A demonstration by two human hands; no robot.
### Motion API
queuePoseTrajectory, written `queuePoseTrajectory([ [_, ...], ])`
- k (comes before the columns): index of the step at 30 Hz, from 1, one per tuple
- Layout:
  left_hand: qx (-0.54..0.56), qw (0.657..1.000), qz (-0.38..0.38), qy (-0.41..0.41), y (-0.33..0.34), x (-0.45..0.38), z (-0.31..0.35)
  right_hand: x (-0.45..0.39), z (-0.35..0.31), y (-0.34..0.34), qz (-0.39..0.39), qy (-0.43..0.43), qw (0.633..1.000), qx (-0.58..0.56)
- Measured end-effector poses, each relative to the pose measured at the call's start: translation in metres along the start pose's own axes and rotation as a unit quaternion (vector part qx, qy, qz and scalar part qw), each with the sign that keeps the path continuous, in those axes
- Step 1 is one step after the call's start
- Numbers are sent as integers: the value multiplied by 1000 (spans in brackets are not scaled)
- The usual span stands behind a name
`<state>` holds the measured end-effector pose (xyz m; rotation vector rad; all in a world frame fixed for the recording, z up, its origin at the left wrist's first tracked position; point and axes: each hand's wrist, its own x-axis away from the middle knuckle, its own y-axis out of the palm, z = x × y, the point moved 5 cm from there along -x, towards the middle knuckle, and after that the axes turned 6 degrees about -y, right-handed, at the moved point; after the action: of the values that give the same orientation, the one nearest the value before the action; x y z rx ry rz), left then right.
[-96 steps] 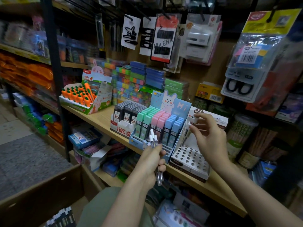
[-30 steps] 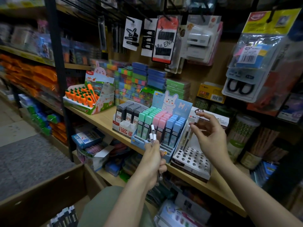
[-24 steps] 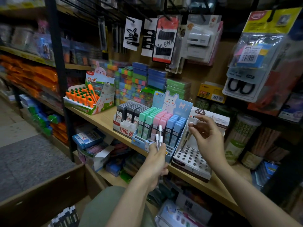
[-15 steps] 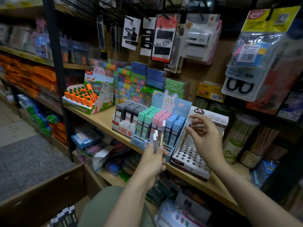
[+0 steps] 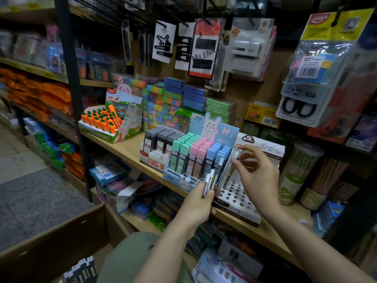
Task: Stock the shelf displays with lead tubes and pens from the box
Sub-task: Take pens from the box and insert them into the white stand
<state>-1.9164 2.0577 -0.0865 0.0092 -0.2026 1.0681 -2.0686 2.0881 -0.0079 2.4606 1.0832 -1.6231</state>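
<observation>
My left hand [image 5: 199, 207] grips a small bunch of pens [image 5: 210, 181] with white caps, tips up, in front of the bunny lead-tube display [image 5: 201, 156]. To the right stands the white pen rack [image 5: 237, 198], its top full of round holes. My right hand [image 5: 258, 176] hovers above that rack, thumb and forefinger pinched on the cap of one pen [image 5: 234, 158] that stands upright at the rack's back left. The cardboard box [image 5: 61, 233] sits low at the left with dark pens inside at its bottom.
A black lead-tube display [image 5: 158, 142] and a carrot pen display [image 5: 110, 121] stand further left on the wooden shelf [image 5: 126, 148]. Jars of pencils [image 5: 299, 172] stand right of the rack. Packaged goods hang overhead on hooks. A black upright post [image 5: 71, 82] divides the shelving.
My left hand has drifted right with its pens, closer to the rack. My right hand stays over the rack's back, still pinching the upright pen.
</observation>
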Motion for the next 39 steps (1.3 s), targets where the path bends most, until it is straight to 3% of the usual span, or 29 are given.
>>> queuePoseTrajectory([
  [10, -2, 1000, 8, 1, 1, -8, -3, -2, -2, 8, -15, -5, 999, 29],
  [17, 215, 976, 0, -29, -8, -9, -6, -5, -2, 6, -7, 1, 998, 66],
  [24, 293, 953, -54, -50, -6, -1, -2, 2, 1, 6, -37, 45, 996, 74],
  [28, 277, 956, -90, -30, -4, 3, 2, 7, -10, 2, -30, 25, 999, 15],
  [35, 255, 956, -144, -20, 1, 11, 10, -6, -28, 19, -140, 103, 973, -154],
  [39, 242, 964, -108, -10, -2, 11, 10, -12, -31, 14, -118, 112, 966, -203],
])
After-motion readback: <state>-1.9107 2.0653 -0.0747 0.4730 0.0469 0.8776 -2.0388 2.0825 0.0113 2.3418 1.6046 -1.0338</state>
